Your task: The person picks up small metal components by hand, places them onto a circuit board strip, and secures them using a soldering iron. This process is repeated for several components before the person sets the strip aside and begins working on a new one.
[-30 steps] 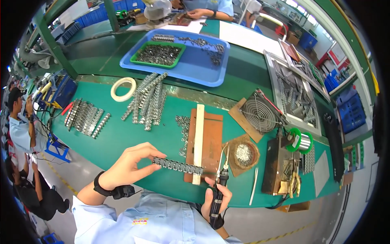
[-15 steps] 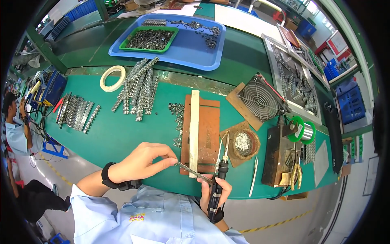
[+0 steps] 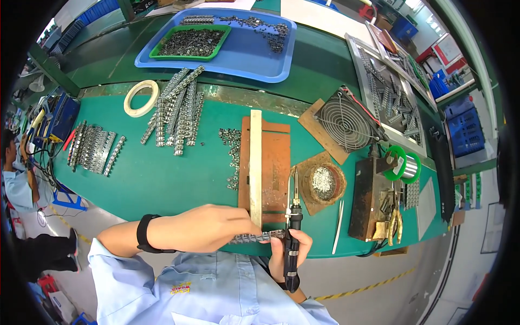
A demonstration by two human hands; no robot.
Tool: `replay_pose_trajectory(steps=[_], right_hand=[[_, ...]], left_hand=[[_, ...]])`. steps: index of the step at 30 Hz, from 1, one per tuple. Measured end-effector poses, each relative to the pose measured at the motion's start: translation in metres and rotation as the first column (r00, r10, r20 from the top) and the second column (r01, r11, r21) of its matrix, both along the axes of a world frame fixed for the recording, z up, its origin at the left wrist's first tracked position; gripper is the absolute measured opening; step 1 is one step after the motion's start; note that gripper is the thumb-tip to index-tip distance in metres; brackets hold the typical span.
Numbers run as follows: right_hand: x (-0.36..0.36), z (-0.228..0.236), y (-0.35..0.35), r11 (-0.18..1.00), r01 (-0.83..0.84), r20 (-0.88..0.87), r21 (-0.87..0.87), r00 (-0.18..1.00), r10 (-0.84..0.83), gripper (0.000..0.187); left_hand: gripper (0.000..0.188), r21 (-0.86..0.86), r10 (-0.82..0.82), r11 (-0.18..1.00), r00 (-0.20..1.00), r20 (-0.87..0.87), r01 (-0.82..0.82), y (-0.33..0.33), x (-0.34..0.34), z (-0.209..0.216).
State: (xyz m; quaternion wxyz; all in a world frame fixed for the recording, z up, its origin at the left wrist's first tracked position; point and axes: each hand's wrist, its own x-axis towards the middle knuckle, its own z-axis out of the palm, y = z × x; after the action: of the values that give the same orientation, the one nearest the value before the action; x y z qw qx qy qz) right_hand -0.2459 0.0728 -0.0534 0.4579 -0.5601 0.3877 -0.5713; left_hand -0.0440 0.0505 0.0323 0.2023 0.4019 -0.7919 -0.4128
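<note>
Close to my body, a narrow strip of small metal parts (image 3: 258, 237) lies level between my two hands. My left hand (image 3: 208, 228) is closed at the strip's left part, its fingertips bent over it and partly hidden. Thumb and fingers of my right hand (image 3: 277, 257) pinch the strip's right end. That same hand also grips a black soldering iron (image 3: 292, 246), which stands upright with its tip away from me. Just beyond the strip is a brown wooden board (image 3: 276, 173) with a pale wooden bar (image 3: 255, 168) along it. Loose small metal parts (image 3: 232, 157) lie left of the board.
Finished-looking strips (image 3: 176, 114) are piled at the back left, beside a tape roll (image 3: 141, 98); more strips (image 3: 96, 149) lie farther left. A blue tray (image 3: 254, 67) stands behind. To the right are a fan (image 3: 346, 119), a round pot (image 3: 326, 183), tweezers (image 3: 338, 227) and a solder spool (image 3: 411, 167).
My left hand has moved right and slightly nearer me, along the strip toward my right hand. The strip now lies more level. The view has shifted a little.
</note>
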Motion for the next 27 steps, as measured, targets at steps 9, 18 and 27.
replay_pose_trajectory(steps=[9,18,27], right_hand=[[-0.006,0.004,0.003,0.995,0.035,-0.006,0.088,0.999,-0.035,0.037],[-0.003,0.001,-0.001,0.991,-0.135,0.143,-0.013,0.980,0.136,0.035],[0.003,-0.001,0.002,0.998,-0.053,0.018,0.017,0.998,0.053,0.036]], left_hand=[[0.022,-0.607,-0.188,0.763,0.975,0.118,0.221,0.008,-0.009,-0.015],[0.007,-0.590,0.031,0.800,0.990,-0.135,-0.106,0.007,-0.002,0.010],[0.014,0.738,0.691,0.609,0.651,-0.315,-0.290,-0.028,0.015,-0.031]])
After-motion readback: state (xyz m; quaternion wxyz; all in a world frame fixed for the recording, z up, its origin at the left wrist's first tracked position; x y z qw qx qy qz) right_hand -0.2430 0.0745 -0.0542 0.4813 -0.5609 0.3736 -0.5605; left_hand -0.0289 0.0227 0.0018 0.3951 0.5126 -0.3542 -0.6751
